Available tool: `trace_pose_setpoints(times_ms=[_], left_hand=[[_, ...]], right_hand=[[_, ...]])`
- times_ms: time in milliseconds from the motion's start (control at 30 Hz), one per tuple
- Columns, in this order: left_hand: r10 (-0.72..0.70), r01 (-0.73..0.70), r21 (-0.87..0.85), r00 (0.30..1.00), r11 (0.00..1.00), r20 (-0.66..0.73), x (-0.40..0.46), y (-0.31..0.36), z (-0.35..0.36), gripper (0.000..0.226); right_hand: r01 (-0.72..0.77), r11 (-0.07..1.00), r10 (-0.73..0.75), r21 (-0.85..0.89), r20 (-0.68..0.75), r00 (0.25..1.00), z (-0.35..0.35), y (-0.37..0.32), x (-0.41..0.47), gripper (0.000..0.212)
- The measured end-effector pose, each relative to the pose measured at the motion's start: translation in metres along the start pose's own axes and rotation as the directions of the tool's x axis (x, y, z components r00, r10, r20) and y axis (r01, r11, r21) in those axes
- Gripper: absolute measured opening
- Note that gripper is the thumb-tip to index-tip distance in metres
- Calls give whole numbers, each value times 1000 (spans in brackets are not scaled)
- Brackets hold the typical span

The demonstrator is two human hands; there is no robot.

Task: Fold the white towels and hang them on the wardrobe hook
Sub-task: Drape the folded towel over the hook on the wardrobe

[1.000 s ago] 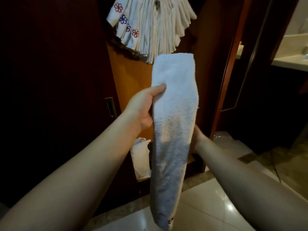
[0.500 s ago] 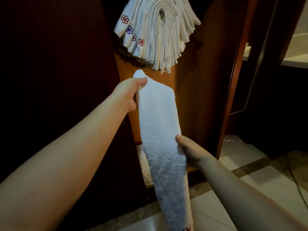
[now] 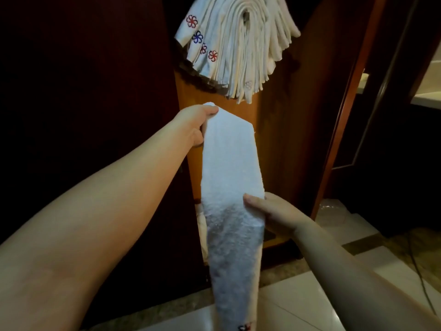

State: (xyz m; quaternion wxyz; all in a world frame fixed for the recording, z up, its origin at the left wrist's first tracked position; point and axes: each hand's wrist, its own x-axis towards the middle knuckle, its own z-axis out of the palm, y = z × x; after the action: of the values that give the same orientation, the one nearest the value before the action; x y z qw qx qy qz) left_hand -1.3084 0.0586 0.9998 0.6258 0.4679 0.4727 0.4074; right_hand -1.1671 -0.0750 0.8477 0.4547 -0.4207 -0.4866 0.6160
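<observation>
From the head view, my left hand [image 3: 195, 125] pinches the top left corner of a long folded white towel [image 3: 229, 177], my fingers curled over its upper edge and my thumb behind it. My right hand [image 3: 274, 215] grips the towel's right edge about halfway down, thumb lying across the front of the cloth and the other fingers hidden behind it. The towel hangs in a narrow strip between my two hands, bright at the top and shadowed lower down, with a small red and dark embroidered mark [image 3: 244, 327] at its bottom end near the lower edge of the frame.

Above the towel, a thick bundle of folded white towels [image 3: 238, 44] hangs from the wardrobe hook [image 3: 247, 16], fanned out, several showing red and blue flower marks on the left side. The held towel is below that bundle and not touching it.

Behind them stands the wardrobe [image 3: 286, 139], a lit orange-brown wooden panel in the middle with dark wood to either side. At its foot, just left of the hanging strip, a pale crumpled cloth or bag [image 3: 201, 225] shows partly. The floor [image 3: 310, 306] is glossy pale tile with a darker stone border strip. At the far right, a pale surface [image 3: 427, 99] sits beyond a dark doorway frame, and a thin cable [image 3: 417, 271] trails across the floor.
</observation>
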Motion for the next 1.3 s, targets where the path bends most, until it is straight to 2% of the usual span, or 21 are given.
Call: trace_pose_setpoints(times_ms=[67,133,233,333,467,500,567,633,700,800,900,1000,1067,1133,1233,1300], left_hand=[[-26,25,-8,1000,1000,-11,8,-5,1,12],[-42,42,-9,999,999,-15,14,-12,2,8],[-45,47,18,996,999,-74,27,-27,2,17],[-60,65,40,992,997,-113,38,-42,-7,16],[-121,132,84,985,988,-127,54,-63,-20,18],[-140,149,108,986,983,-92,55,-66,-22,15],[-204,195,227,979,954,14,54,-72,-24,33],[-240,178,397,964,900,113,57,-77,-28,54],[-239,130,431,949,893,208,62,-82,-30,59],[-100,23,318,968,948,229,59,-82,-27,51],[132,-146,137,985,980,109,31,-74,-22,51],[419,-416,93,908,904,-13,-6,-72,-24,42],[541,-537,65,839,841,-64,-29,-74,-24,40],[565,-565,-24,825,825,3,-44,-79,-19,45],[500,-489,-105,841,866,207,-53,-91,2,66],[474,-471,-88,830,878,293,-49,-100,19,85]], right_hand=[[80,989,-74,128,-49,996,8,6,0,74],[63,962,-59,267,-21,998,17,12,1,88],[-81,886,50,456,79,996,23,27,6,75],[-182,859,144,479,115,983,20,37,10,75],[-211,904,163,372,155,974,12,27,13,77],[-194,920,149,340,155,977,10,20,14,75],[-108,957,80,268,114,990,6,2,18,73],[12,982,-15,188,16,1000,3,-21,20,71],[87,989,-78,117,-79,994,0,-44,21,67],[155,988,-152,-6,-240,959,-6,-77,24,62],[193,967,-241,-164,-364,900,-9,-102,26,63],[233,922,-361,-308,-476,801,-11,-124,31,58],[255,894,-420,-369,-491,764,-9,-139,37,58],[267,860,-475,-434,-491,730,-6,-152,45,59],[182,796,-526,-578,-510,681,3,-171,56,43],[112,769,-527,-629,-526,668,7,-182,64,51]])
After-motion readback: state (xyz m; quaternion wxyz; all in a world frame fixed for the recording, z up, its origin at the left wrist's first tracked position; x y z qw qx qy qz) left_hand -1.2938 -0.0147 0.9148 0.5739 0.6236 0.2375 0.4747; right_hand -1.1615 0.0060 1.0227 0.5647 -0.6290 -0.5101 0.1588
